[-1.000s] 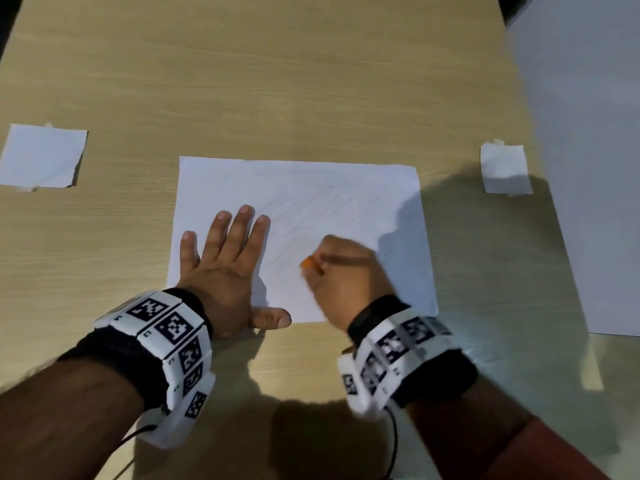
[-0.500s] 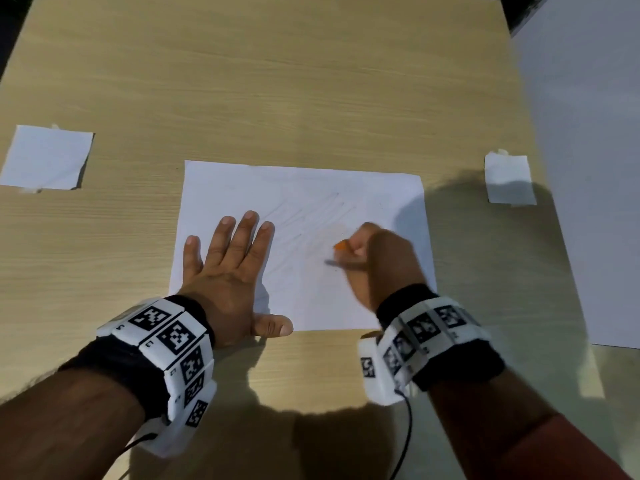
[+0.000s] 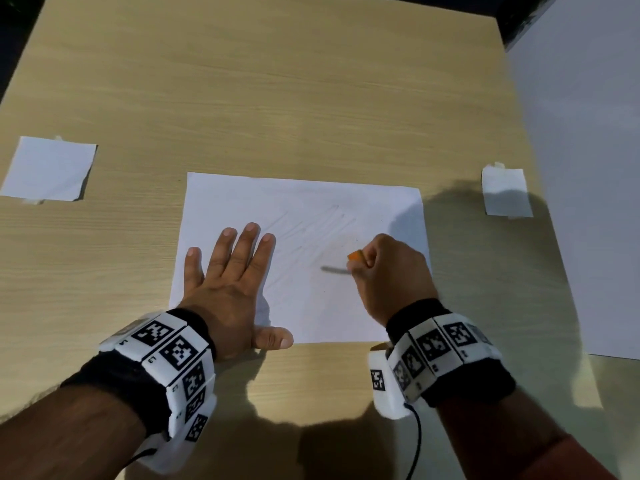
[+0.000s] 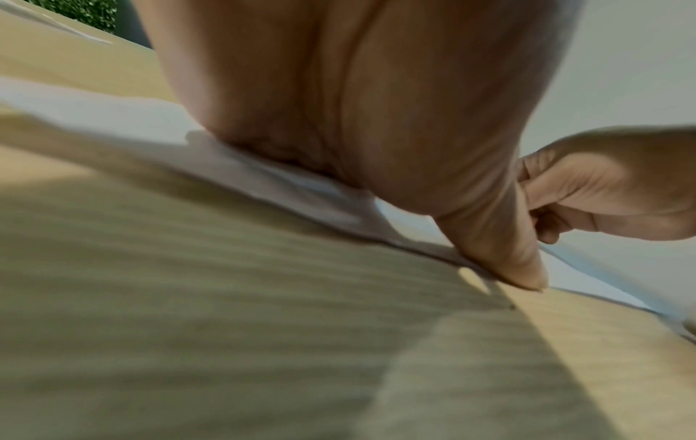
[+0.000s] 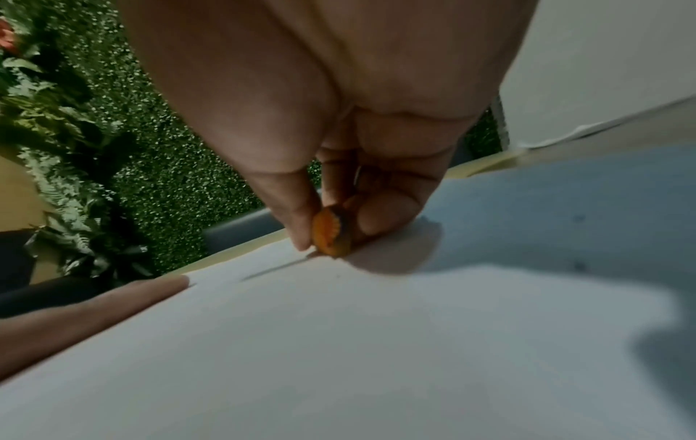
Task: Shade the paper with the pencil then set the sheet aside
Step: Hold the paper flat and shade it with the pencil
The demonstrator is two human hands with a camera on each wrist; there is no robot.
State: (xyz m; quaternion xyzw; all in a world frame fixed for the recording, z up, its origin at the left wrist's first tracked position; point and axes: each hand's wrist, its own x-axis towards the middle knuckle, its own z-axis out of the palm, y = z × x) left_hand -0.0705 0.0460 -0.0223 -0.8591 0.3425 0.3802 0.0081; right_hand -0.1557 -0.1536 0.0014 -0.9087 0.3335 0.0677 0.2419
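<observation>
Hands: L (image 3: 221, 292) flat on 1 sheet (image 3: 311, 202); R (image 3: 391, 271) gripping 1 pencil (image 3: 354, 255)

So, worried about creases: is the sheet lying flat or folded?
Flat and spread. The sheet shows all four edges on the table, pinned by the left hand.

"What's that on your arms?"

"I have a white blocky band with black square patterns (image 3: 166, 351) on my left wrist. My right wrist has another white blocky band with black square patterns (image 3: 436, 351)."

"What's under them?"

"A black cloth cuff (image 3: 114, 379) sits under the left band, and another black cloth cuff (image 3: 474, 386) under the right one."

"Any wires?"

"Yes. A thin black wire (image 3: 417, 441) hangs from the right band. A second thin black wire (image 3: 138, 457) curls out by the left one. A bit of reddish-brown sleeve (image 3: 561, 455) shows on my right arm."
</observation>
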